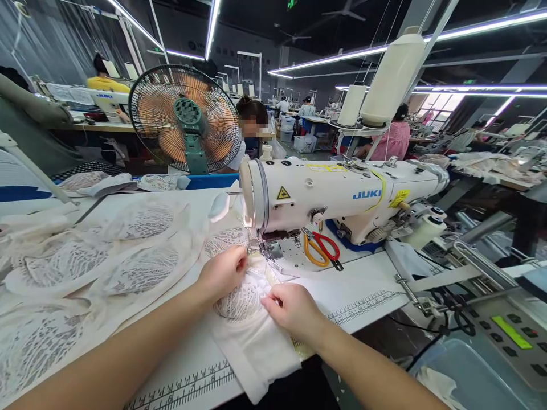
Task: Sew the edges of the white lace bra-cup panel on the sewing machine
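Observation:
A cream lace bra [241, 302] lies under the needle area of a white sewing machine [307, 193], its lower part draping over the table's front edge. My left hand [224, 270] is closed on the bra's edge just left of the presser foot. Fingers of my right hand [294, 310] pinch the same bra at its right side, nearer to me. Between the hands a narrow cream strip [270, 275] runs toward the foot. The exact spot under the needle is partly hidden by my left hand.
More lace bras [141, 267] spread over the table's left side. Scissors with orange and red handles [321, 249] lie on the machine bed. Behind stands a large fan [187, 117]. Thread cones [393, 77] rise above the machine. A control panel [508, 336] and plastic bin [464, 370] are at right.

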Demonstrator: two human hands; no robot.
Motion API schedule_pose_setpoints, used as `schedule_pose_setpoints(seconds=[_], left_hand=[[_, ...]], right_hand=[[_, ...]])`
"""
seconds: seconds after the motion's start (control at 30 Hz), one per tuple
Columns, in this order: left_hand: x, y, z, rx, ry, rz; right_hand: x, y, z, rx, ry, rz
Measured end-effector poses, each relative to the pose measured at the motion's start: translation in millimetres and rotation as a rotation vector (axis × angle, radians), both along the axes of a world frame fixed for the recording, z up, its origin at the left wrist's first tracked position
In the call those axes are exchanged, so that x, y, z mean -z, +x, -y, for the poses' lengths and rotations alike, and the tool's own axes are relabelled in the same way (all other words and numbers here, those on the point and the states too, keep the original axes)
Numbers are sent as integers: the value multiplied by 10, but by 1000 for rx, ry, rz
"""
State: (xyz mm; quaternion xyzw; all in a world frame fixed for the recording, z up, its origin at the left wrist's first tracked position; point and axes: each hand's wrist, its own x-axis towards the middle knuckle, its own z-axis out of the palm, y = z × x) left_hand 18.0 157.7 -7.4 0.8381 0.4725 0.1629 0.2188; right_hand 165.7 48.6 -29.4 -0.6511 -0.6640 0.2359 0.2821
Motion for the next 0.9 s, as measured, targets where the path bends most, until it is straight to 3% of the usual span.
schedule_pose_setpoints(seconds=[0.17, 0.27, 0.47, 0.9], left_hand=[[14, 12, 54, 108, 183, -195], [32, 28, 54, 98, 247, -270], [-53, 125, 72, 118, 156, -521], [-72, 204, -15, 128, 84, -570]], right_hand=[[-9, 3, -13, -11, -27, 6], [-12, 14, -30, -10, -20, 21], [-45, 76, -63, -67, -14, 73], [-117, 158, -216, -88, -87, 182]])
